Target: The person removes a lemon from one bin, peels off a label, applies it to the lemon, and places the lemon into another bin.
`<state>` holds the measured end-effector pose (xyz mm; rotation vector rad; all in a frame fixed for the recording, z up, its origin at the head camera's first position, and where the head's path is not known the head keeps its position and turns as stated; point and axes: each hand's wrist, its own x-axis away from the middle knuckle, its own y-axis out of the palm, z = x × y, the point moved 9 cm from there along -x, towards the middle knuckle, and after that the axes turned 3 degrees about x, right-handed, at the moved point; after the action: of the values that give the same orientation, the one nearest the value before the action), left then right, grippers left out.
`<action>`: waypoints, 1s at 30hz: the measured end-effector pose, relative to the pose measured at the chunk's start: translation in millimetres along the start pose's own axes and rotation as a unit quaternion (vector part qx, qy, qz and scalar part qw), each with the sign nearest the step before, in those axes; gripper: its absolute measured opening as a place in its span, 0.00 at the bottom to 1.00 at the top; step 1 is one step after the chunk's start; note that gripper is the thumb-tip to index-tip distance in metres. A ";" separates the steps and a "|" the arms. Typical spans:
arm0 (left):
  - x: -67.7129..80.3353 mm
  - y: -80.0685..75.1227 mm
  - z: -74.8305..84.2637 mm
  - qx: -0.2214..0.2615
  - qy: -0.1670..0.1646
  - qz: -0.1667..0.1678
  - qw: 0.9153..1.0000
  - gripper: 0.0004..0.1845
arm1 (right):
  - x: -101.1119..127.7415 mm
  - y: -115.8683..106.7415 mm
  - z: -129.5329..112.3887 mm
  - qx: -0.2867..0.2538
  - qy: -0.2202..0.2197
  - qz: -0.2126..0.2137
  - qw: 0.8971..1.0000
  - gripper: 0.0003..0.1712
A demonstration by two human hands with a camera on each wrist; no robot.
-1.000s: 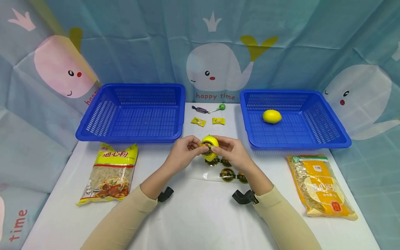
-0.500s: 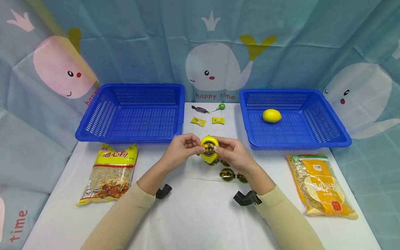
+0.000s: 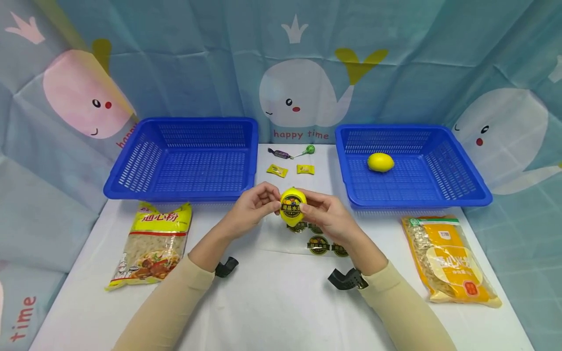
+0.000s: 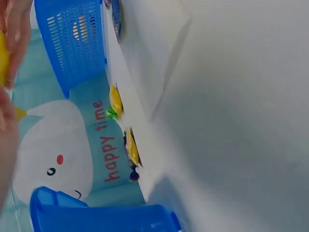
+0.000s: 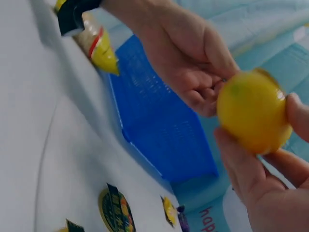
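A yellow lemon (image 3: 292, 220) is held up over the middle of the table, a round black-and-gold sticker (image 3: 291, 207) on the side facing me. My right hand (image 3: 327, 214) grips it from the right, thumb at the sticker's edge and fingers behind. From the left, my left hand (image 3: 256, 207) has curled fingers and its thumb tip at the lemon's left edge. The right wrist view shows the lemon (image 5: 253, 111) between both hands; the left thumb tip is partly hidden there. Beneath lies a clear sheet of stickers (image 3: 318, 245), partly covered by my right hand.
A blue basket (image 3: 180, 195) stands back left; another blue basket (image 3: 417, 202) back right holds a second lemon (image 3: 380, 162). Between them lie a green lollipop (image 3: 310, 149) and several wrapped candies (image 3: 277, 170). Pasta bags flank the table, yellow (image 3: 153, 243) left and orange (image 3: 452, 258) right.
My left thumb has slid left off the sticker's face to the lemon's edge, uncovering more of the sticker. The lemon has turned slightly to face me; the right hand keeps its grip.
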<state>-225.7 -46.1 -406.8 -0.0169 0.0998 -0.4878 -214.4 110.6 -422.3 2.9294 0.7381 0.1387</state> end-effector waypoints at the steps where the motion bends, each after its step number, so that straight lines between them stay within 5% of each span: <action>1: -0.7 -1.9 -0.3 -0.011 0.000 0.012 1.000 0.07 | -0.6 -1.1 -0.4 0.017 -0.002 0.011 1.000 0.30; 5: -1.0 -3.8 -1.0 -0.084 -0.032 0.051 0.995 0.17 | -0.9 -4.5 -5.6 0.094 -0.024 0.045 0.994 0.28; 9: -0.7 3.8 -4.6 -0.126 -0.081 0.039 0.988 0.28 | 2.5 -5.0 -12.7 0.149 -0.045 0.062 0.986 0.26; 16: -3.0 15.0 -2.2 -0.094 -0.072 0.018 0.993 0.28 | 9.9 -3.0 -26.4 0.222 -0.053 0.059 0.972 0.26; 20: -3.2 17.6 -0.8 -0.053 -0.082 0.021 0.995 0.27 | 20.1 -12.2 -49.7 0.294 -0.084 0.076 0.949 0.27; 26: 0.7 18.0 -13.2 -0.027 -0.136 0.029 0.990 0.32 | 42.6 -58.9 -80.1 0.307 -0.111 0.151 0.933 0.25; 30: 1.3 19.9 -18.8 -0.020 -0.142 0.022 0.989 0.31 | 60.4 -95.7 -89.2 0.312 -0.100 0.200 0.924 0.25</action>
<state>-217.2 -29.0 -426.4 -0.1220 -0.1691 -0.4341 -216.5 231.1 -343.5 3.5792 0.1494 -0.4415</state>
